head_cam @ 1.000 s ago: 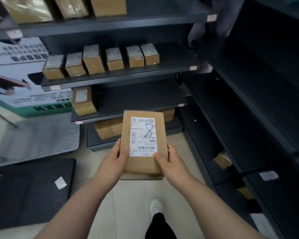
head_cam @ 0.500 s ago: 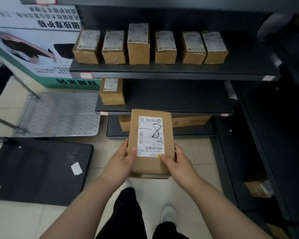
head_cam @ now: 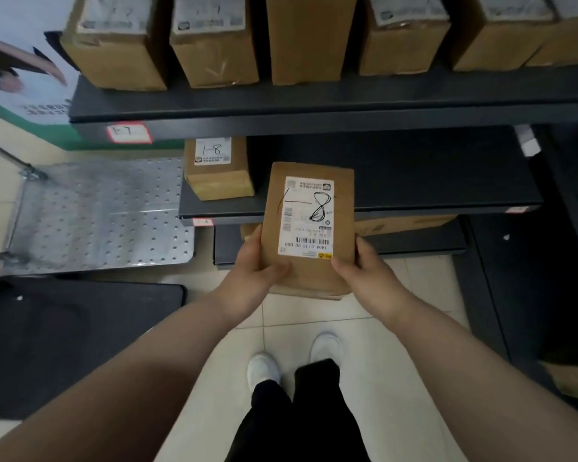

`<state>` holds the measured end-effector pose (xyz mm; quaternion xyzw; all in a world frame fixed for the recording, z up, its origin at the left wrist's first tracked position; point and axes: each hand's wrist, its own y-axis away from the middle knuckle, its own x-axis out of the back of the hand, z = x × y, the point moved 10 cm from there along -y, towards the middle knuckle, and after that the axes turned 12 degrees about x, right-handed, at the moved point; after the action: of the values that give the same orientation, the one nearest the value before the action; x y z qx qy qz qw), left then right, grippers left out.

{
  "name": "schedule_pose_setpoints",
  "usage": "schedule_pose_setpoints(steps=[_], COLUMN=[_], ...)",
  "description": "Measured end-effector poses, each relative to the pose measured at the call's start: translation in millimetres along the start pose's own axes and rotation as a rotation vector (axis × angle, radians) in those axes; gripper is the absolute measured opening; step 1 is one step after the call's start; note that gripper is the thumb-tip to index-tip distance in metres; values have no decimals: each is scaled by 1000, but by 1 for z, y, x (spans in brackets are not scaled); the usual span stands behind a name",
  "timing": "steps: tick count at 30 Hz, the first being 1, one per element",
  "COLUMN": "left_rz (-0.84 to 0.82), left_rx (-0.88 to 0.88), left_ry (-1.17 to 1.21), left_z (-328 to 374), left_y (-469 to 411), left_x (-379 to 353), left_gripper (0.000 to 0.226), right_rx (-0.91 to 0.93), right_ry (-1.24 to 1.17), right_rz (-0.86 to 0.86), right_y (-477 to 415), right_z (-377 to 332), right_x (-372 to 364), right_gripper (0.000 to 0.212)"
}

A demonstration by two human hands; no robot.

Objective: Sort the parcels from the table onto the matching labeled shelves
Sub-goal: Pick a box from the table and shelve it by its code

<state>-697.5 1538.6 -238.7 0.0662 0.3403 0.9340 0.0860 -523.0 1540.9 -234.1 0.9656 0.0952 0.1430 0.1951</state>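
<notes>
Both hands [head_cam: 309, 278] are gripping the box [head_cam: 309, 228], pointing lengthways at the shelf [head_cam: 414, 181] just ahead, marked 1-8.

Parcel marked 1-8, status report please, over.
Hands: left hand and right hand grip brown cardboard parcel. Held before dark metal shelf holding another 1-8 box. Nothing blocks the shelf.

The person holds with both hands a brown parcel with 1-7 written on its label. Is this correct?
Not quite. In the head view the left hand and the right hand hold the parcel, but its label reads 1-8, not 1-7.
</notes>
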Motion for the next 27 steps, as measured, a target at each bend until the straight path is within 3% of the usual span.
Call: schedule_pose_setpoints(steps=[8,17,20,24,27], left_rz=[-50,-52,90,335,451], left_rx=[51,10,-11,-92,-245], left_ry=[74,-11,-138,-290,-594], left_z=[-28,-37,-27,-9,2], left_y=[-103,-154,-162,-143,-104], left_x=[-3,10,22,33,18], left_gripper=[71,96,97,77,71], right_rx=[-55,15,45,137,296], right_ry=[-42,83,205,281,488], right_rz=[-57,-107,6,105,72], right_y=[-101,-159,-176,-160,-122], right_z=[60,63,55,44,33], right_x=[-9,-9,4,8,-5], right_gripper=[43,43,54,55,57])
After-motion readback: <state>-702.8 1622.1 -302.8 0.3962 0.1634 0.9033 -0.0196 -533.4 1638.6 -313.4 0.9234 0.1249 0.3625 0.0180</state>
